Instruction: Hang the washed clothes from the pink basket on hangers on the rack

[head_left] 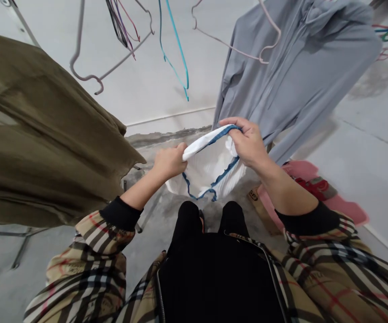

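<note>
Holding a white garment with blue trim, stretched between both hands in front of the body, above the knees and the grey floor. At the garment's left end, the left hand, closed into a fist, fingers curled tight round a bunched bit of the white cloth. At its right end, the right hand, fingers bent over and pinching the blue-edged hem against the thumb. Between the two grips, hem pulled fairly taut and slightly arched. Below it, loose cloth sagging in a pouch, with blue edging looping along the bottom.

Just behind the garment, to its upper right, a grey zip hoodie hanging, with a pale pink hanger in front of it and one sleeve trailing down past the right wrist. Well to the garment's left, a large olive-brown garment hanging, near the left forearm, apparently not touching it. Above the garment, more wire hangers dangling: a mauve hanger and a teal hanger. To the garment's lower right, on the floor, something pink and red, partly hidden by the right forearm. Beneath the garment, plaid sleeves with black cuffs, and black trousers.
</note>
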The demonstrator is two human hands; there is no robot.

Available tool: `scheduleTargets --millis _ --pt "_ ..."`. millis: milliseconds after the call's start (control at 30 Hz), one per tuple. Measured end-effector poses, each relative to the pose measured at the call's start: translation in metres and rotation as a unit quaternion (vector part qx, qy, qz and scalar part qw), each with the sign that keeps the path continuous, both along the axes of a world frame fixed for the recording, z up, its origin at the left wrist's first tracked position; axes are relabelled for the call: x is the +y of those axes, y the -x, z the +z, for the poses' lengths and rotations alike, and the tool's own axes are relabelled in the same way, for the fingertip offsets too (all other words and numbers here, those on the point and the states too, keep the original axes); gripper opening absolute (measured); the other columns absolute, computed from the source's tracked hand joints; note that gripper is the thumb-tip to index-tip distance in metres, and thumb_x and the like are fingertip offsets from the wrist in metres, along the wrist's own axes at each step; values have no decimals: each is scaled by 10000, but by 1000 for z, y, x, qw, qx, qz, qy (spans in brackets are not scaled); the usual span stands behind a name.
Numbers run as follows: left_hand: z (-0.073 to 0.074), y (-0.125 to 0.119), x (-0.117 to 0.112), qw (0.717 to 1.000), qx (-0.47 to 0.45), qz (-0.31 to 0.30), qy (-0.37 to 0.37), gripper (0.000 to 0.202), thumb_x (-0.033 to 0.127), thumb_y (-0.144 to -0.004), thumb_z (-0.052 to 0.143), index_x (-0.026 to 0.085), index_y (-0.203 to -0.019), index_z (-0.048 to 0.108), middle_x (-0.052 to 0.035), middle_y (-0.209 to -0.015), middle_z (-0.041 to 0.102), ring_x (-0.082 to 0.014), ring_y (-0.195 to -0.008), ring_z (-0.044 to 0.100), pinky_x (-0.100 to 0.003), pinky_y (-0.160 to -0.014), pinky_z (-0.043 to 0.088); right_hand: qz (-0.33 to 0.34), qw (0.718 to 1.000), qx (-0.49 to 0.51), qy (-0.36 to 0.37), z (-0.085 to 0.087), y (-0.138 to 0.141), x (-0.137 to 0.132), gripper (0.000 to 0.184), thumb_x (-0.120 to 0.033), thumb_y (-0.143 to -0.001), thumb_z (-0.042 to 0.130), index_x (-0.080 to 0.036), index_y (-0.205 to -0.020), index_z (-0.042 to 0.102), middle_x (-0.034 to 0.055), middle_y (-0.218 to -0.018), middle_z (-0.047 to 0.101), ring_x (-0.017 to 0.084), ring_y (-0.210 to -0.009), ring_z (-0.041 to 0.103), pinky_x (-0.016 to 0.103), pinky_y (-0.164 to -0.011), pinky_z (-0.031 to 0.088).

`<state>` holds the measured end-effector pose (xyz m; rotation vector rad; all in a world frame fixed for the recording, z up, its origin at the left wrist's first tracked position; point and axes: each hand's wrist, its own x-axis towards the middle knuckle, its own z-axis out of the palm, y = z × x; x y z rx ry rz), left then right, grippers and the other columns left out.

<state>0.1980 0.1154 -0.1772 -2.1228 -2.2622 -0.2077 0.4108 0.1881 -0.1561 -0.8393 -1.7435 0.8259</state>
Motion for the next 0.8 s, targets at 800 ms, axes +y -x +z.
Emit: scheduleTargets --millis 800 --pt "20 55 -32 873 -422 114 -214 299 375 -746 598 171 -951 674 -23 -710 607 -151 -628 547 -249 -599 443 -1 973 -223 -57 6 -45 17 271 -278 -793 519 -202 -928 741 23 -631 652 176 -561 552 289 -510 403"
